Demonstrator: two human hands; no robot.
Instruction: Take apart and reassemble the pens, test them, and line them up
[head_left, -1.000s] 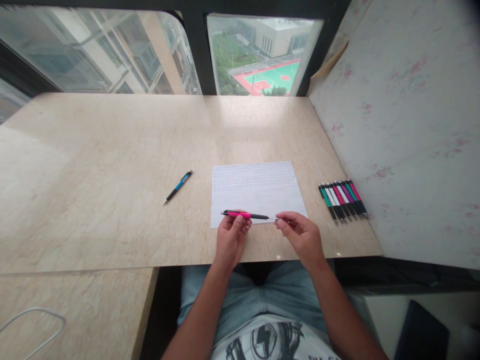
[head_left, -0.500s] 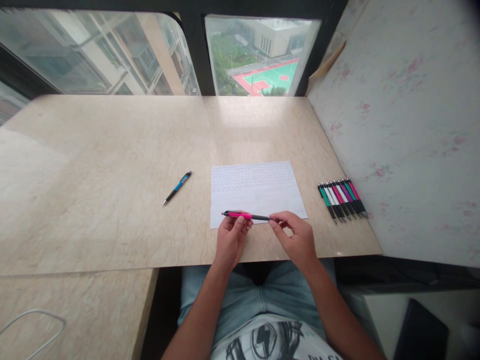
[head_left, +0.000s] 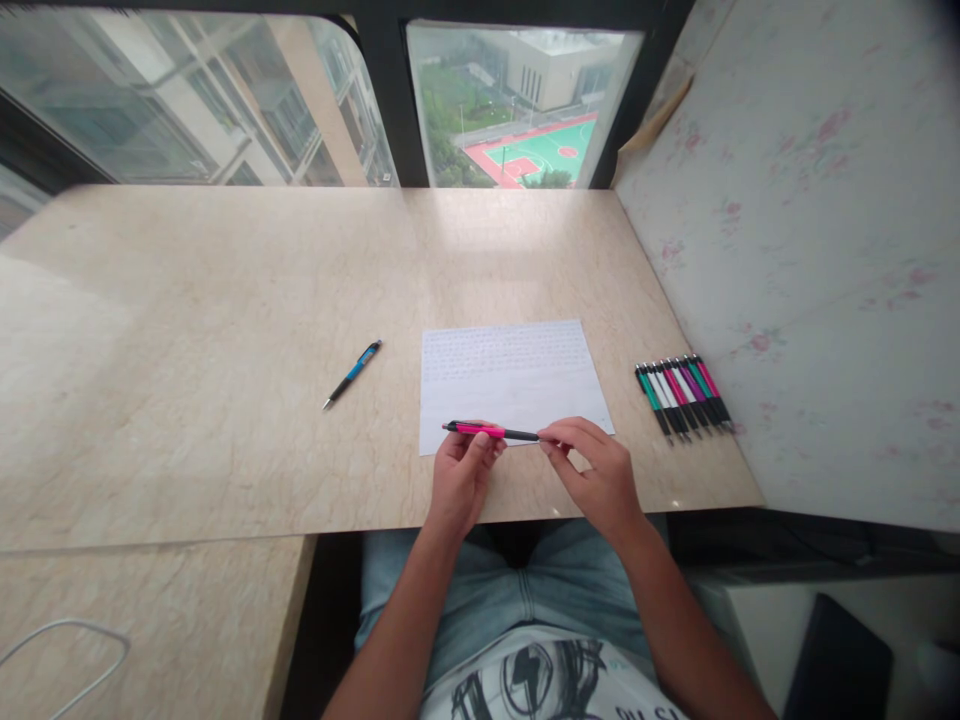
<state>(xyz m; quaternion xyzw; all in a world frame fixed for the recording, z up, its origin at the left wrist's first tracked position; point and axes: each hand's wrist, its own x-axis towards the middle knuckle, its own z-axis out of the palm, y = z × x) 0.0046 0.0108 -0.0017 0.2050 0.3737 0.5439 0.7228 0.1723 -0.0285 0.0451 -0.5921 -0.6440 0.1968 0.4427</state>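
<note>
My left hand point(head_left: 463, 477) is closed around the barrel of a pink and black pen point(head_left: 487, 431), held level above the near edge of a written sheet of paper point(head_left: 510, 378). My right hand point(head_left: 596, 472) pinches the pen's black tip end with thumb and fingers. Both hands hover over the front of the marble table point(head_left: 225, 330).
A blue and black pen point(head_left: 352, 374) lies on the table left of the paper. A row of several pens point(head_left: 684, 393) in green, white, pink and purple lies to the right by the wall. A white cable point(head_left: 64, 650) loops on the lower surface at bottom left.
My right hand has moved left and closed onto the pen's tip end; one second ago it held a small piece just off the tip. The left hand has stayed still.
</note>
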